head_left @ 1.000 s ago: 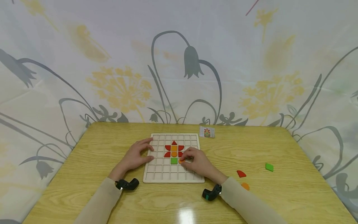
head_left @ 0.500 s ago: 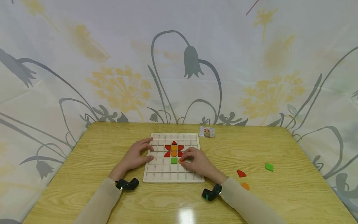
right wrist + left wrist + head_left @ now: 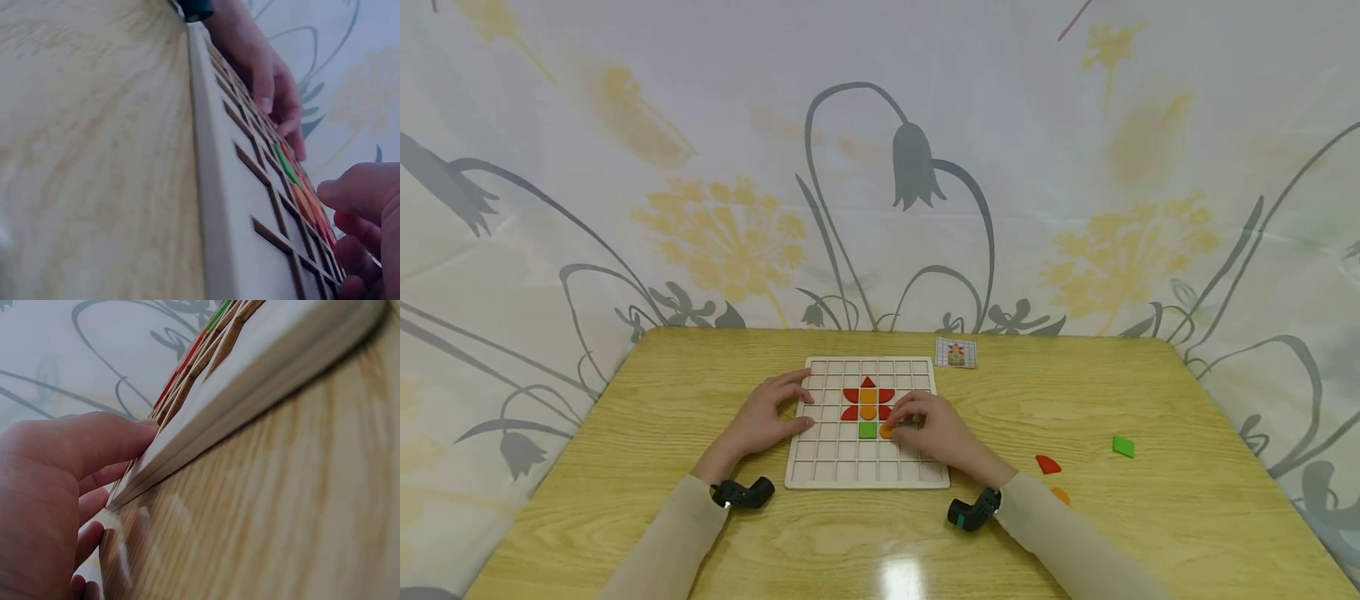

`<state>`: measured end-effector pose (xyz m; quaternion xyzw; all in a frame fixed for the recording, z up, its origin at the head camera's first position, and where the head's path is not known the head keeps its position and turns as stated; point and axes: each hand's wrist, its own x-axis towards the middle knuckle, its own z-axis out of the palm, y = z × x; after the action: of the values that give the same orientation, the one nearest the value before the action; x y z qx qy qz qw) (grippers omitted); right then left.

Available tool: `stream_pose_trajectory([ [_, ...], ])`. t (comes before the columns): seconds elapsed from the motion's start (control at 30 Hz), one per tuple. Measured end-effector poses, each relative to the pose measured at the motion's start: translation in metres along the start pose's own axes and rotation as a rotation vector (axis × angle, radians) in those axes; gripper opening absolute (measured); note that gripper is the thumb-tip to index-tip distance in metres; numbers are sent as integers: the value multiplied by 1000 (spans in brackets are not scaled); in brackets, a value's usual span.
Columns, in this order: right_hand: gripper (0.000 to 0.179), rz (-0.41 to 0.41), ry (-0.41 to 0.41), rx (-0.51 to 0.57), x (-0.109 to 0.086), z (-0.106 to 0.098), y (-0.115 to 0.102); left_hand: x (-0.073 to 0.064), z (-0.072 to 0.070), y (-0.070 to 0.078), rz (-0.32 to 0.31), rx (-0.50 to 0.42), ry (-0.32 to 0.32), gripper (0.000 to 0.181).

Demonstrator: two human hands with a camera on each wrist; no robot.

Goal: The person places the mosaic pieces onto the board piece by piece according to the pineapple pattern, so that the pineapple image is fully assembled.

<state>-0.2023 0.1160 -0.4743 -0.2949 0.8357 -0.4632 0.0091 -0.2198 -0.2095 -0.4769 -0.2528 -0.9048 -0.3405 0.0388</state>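
Observation:
A white gridded board lies on the table, carrying a figure of flat coloured tiles. Its red triangle tops an orange square, an orange disc and a green square, with red petal tiles on both sides. My left hand rests its thumb and fingertips on the board's left edge. A rounded orange tile lies in the cell right of the green square. Over it, close by, is my right hand, fingers bent and thumb clear of the tile in the right wrist view.
Right of the board lie a red quarter-round tile, an orange tile partly covered by the right sleeve, and a green rhombus. A small pattern card sits behind the board's right corner. A patterned cloth backdrop closes off the rear.
My right fingers have eased off the orange tile, which shows more fully in its cell. The right wrist has shifted slightly right. My left hand has stayed at the board's edge.

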Motion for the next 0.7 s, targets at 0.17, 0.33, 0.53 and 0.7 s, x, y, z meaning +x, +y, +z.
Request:
stream_pose_trajectory([
  [0.17, 11, -4, -6, 35, -1, -12, -2, 0, 0, 1, -6, -6, 3, 21],
  [0.33, 11, 17, -5, 47, -9, -29, 0, 0, 2, 0, -11, 4, 2, 21],
  [0.53, 9, 97, 25, 18, -32, -59, 13, 1, 3, -2, -6, 7, 3, 21],
  [0.7, 11, 116, 53, -43, -55, -85, 24, 0, 2, -3, 4, 11, 8, 21],
])
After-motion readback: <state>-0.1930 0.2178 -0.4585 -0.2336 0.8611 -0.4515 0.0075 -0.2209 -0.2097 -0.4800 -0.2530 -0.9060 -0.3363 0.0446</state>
